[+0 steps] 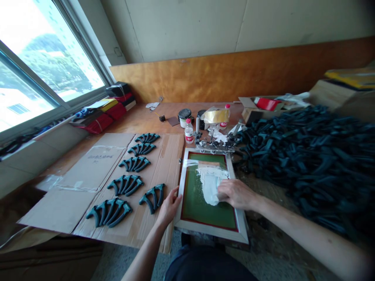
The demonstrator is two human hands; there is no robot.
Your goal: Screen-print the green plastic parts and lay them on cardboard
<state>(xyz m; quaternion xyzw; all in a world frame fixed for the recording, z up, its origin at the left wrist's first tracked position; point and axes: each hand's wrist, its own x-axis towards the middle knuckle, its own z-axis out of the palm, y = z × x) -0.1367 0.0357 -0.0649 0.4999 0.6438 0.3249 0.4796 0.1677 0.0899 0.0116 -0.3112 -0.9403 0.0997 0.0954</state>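
Note:
A screen-printing frame (240, 223) with pale edges and a green mesh (195, 207) lies in front of me. Thick white ink (209, 183) covers part of the mesh, with a tan strip (208, 164) at its upper end. Over the right side of the ink, my right hand (233, 194) is closed; whatever it grips is hidden by the fingers and ink. My left hand (170, 207) holds the frame's left edge with thumb and fingers. Just left of it, a small group of dark green curved plastic parts (152, 198) rests on the cardboard (137, 230).
More rows of curved parts (109, 212) lie on the cardboard. A large heap of them (310, 164) fills the right side. Behind the frame stand a metal hinge clamp (215, 147), a red-capped bottle (189, 132) and a lidded tub (184, 117). An open carton (249, 113) sits at back right.

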